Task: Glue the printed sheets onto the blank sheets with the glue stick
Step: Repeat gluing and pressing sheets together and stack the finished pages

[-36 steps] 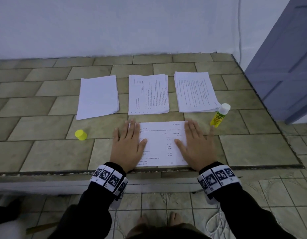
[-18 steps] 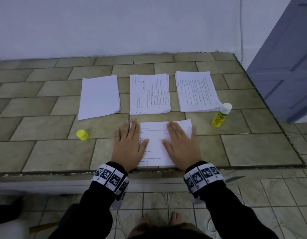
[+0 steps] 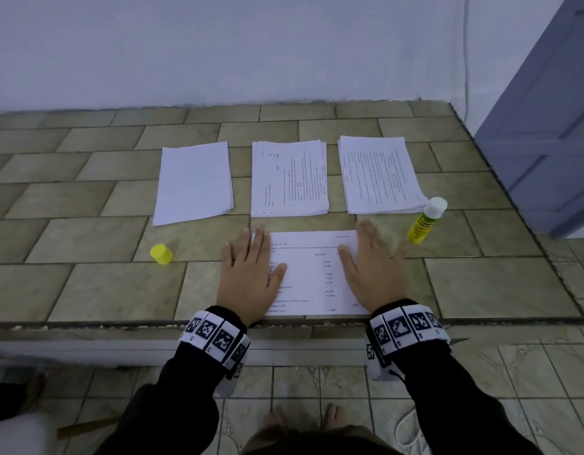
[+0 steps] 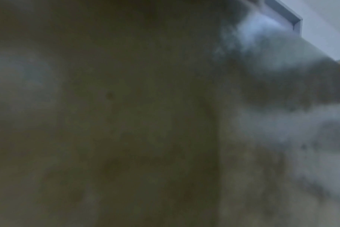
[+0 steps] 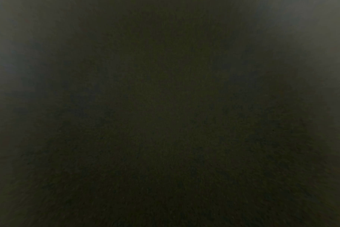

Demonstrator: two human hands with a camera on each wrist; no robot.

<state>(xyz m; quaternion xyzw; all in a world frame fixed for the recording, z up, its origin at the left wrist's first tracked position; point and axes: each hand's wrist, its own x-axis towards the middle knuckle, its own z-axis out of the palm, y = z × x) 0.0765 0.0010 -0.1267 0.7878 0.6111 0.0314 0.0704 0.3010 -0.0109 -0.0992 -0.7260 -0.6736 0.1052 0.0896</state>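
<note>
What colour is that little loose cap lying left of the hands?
Bright yellow. The cap shows best in the head view, lying on the tiled counter.

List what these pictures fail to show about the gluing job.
- Whether a blank sheet lies under the printed sheet: head view, the top sheet covers it.
- The sheet's side edges: head view, under the left hand and right hand.
- Fingers up close: both wrist views are dark and blurred.
- The glue stick label: too small.

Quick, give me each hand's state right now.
Left hand: open, flat on the white printed paper sheet.
Right hand: open, flat on the same sheet.
</note>
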